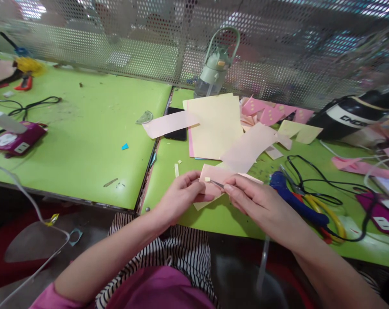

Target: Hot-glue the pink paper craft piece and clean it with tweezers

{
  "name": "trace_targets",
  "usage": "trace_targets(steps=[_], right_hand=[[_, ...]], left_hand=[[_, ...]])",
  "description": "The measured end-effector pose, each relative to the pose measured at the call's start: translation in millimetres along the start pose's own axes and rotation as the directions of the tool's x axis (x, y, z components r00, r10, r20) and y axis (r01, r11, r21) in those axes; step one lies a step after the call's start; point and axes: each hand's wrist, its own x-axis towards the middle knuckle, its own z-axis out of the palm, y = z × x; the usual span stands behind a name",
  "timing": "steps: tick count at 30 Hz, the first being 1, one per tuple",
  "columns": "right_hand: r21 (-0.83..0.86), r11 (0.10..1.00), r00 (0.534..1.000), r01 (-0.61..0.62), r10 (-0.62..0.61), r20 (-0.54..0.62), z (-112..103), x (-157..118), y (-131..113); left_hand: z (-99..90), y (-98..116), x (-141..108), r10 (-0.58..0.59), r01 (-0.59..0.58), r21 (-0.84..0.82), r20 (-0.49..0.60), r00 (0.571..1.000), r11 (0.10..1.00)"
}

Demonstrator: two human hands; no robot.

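Note:
My left hand (188, 191) pinches the left edge of a small pink paper piece (213, 172) just above the front of the table. Between the fingers of my right hand (248, 193) are thin metal tweezers (217, 184), pointing left. At their tip a tiny pale yellow paper bit (207, 179) lies against the pink piece; whether the tips grip it I cannot tell. Below my hands a pale yellow scrap (200, 206) shows in part. A narrow yellow strip (176, 170) lies left of my left hand.
Behind are stacked yellow sheets (215, 126), a pink strip (250, 146), a dark phone (176, 133) and a green-lidded bottle (213, 71). Blue-handled pliers (294, 201), yellow-handled scissors (326, 214) and black cable (329, 182) lie right. A gap (146, 171) splits the green tables.

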Motion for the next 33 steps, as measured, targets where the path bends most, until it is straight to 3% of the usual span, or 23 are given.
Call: trace_targets(steps=[24, 29, 33], right_hand=[[0.046, 0.994, 0.992, -0.103, 0.099, 0.075, -2.2, -8.6, 1.6], [0.089, 0.992, 0.995, -0.086, 0.082, 0.054, -7.7, -22.9, 3.5], [0.206, 0.968, 0.989, -0.145, 0.148, 0.003, 7.1, -29.5, 9.3]], left_hand=[[1.9, -1.6, -1.6, 0.023, -0.021, 0.152, -0.014, 1.000, 0.988], [-2.2, -3.7, 0.2, 0.054, -0.051, 0.088, -0.029, 0.998, 0.995], [-3.8, -3.6, -0.4, 0.048, -0.048, 0.009, -0.059, 0.997, 0.999]])
